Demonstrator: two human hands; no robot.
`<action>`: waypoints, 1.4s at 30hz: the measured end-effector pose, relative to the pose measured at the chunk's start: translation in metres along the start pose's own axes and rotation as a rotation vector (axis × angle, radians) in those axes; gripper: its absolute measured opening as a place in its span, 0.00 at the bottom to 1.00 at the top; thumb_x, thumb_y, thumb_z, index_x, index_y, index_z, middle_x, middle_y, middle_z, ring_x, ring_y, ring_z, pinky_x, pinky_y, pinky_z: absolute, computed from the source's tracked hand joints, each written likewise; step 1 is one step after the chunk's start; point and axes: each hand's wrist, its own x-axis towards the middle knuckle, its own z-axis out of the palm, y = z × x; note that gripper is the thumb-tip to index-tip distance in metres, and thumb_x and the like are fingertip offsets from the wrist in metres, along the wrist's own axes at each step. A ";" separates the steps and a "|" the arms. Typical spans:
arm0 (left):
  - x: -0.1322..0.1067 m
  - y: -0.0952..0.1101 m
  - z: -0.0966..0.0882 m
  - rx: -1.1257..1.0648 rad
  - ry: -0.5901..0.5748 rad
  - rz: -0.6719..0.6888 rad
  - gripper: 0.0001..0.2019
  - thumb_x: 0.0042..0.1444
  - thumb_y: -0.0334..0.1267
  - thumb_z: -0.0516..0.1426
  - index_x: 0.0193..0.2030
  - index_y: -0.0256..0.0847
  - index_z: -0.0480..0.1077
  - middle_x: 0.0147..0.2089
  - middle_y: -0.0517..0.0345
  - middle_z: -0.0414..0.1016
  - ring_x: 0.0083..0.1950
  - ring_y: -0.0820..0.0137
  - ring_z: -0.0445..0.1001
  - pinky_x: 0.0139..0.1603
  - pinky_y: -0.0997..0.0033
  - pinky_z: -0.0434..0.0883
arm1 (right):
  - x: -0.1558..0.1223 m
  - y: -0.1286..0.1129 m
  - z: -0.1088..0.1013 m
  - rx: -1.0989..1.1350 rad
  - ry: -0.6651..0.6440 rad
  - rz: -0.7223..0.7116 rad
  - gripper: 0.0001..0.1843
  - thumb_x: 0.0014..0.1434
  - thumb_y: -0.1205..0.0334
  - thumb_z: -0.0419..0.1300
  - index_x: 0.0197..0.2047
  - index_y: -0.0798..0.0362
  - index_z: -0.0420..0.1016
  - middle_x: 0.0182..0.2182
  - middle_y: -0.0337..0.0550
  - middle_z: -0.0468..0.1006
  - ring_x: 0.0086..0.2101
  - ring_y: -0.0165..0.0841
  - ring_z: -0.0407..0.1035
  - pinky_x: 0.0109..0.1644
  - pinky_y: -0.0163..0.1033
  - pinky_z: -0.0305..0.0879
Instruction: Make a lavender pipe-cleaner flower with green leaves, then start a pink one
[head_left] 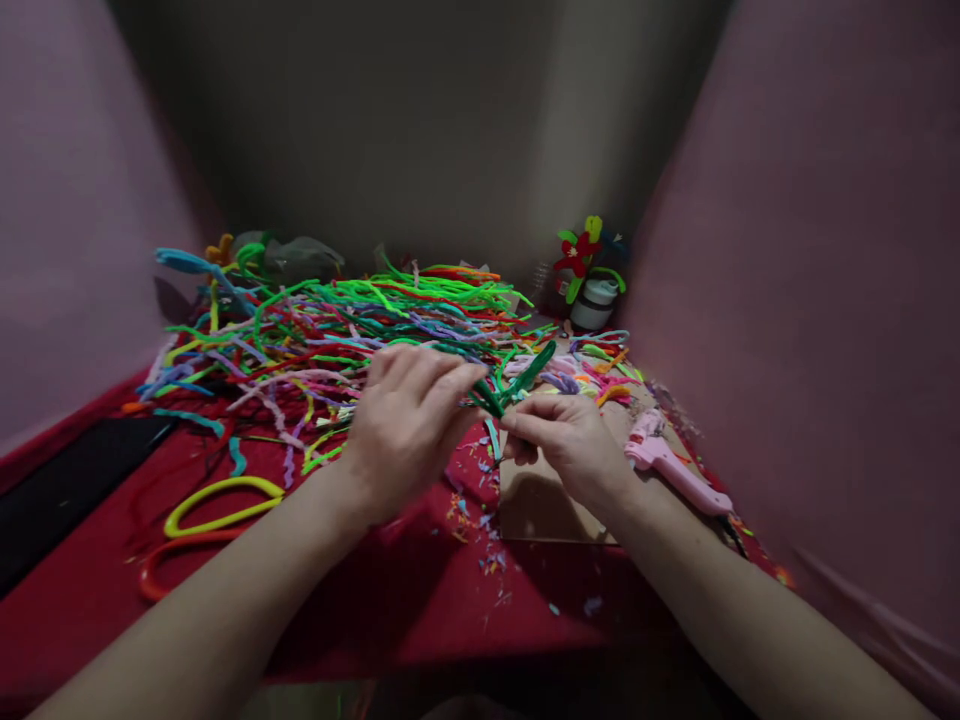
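Both my hands meet over a red cloth [420, 580]. My left hand [409, 420] is closed, its fingertips pinching a dark green pipe cleaner [517, 385]. My right hand [566, 440] is closed too and pinches the same green pipe cleaner from below, where it bends. The free end of the pipe cleaner sticks up and to the right. A big tangled heap of pipe cleaners [337, 320] in many colours lies just behind my hands.
A pink glue gun [671, 465] lies to the right on a piece of brown cardboard [540, 505]. A white jar holding pipe-cleaner flowers [592, 290] stands at the back right. Yellow [221, 500] and orange loops lie at the left. Small coloured scraps litter the cloth.
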 end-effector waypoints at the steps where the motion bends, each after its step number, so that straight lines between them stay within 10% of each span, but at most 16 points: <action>1: 0.001 0.002 -0.002 -0.060 0.064 -0.134 0.06 0.53 0.38 0.56 0.36 0.39 0.71 0.36 0.51 0.75 0.40 0.63 0.70 0.46 0.59 0.63 | 0.000 0.000 0.001 0.078 0.038 -0.012 0.08 0.50 0.63 0.60 0.22 0.57 0.72 0.17 0.39 0.72 0.18 0.25 0.62 0.24 0.33 0.57; 6: -0.001 0.010 0.015 -0.957 -0.276 -0.859 0.11 0.50 0.44 0.58 0.27 0.37 0.71 0.21 0.62 0.66 0.22 0.75 0.61 0.24 0.73 0.59 | -0.004 0.004 0.009 0.233 0.059 -0.004 0.07 0.49 0.62 0.61 0.24 0.57 0.72 0.17 0.39 0.73 0.19 0.26 0.63 0.25 0.33 0.57; 10: -0.006 0.014 0.030 -1.308 -0.202 -1.105 0.14 0.43 0.44 0.62 0.22 0.34 0.70 0.16 0.65 0.59 0.18 0.79 0.55 0.21 0.75 0.54 | -0.008 0.005 0.015 0.145 -0.037 0.054 0.09 0.50 0.61 0.60 0.23 0.57 0.72 0.18 0.39 0.73 0.19 0.26 0.63 0.26 0.34 0.58; 21: -0.002 0.013 0.023 -1.228 -0.088 -1.084 0.09 0.39 0.38 0.65 0.26 0.36 0.73 0.21 0.65 0.67 0.20 0.79 0.58 0.22 0.76 0.55 | -0.009 0.003 0.014 -0.008 -0.092 0.063 0.14 0.51 0.63 0.57 0.16 0.57 0.68 0.14 0.37 0.68 0.18 0.25 0.60 0.25 0.33 0.56; 34: 0.002 0.009 0.020 -1.267 -0.215 -1.103 0.08 0.42 0.39 0.64 0.26 0.37 0.71 0.20 0.66 0.65 0.19 0.80 0.57 0.20 0.78 0.52 | -0.013 0.007 0.016 -0.013 -0.118 0.118 0.14 0.49 0.61 0.59 0.16 0.56 0.67 0.12 0.34 0.64 0.15 0.23 0.56 0.21 0.32 0.50; 42: 0.006 0.008 0.013 -0.805 -0.125 -0.863 0.07 0.45 0.38 0.61 0.24 0.36 0.72 0.20 0.65 0.62 0.23 0.77 0.57 0.24 0.76 0.55 | -0.014 0.007 0.017 0.056 -0.124 0.173 0.12 0.47 0.61 0.60 0.16 0.56 0.69 0.09 0.32 0.62 0.12 0.23 0.54 0.17 0.32 0.49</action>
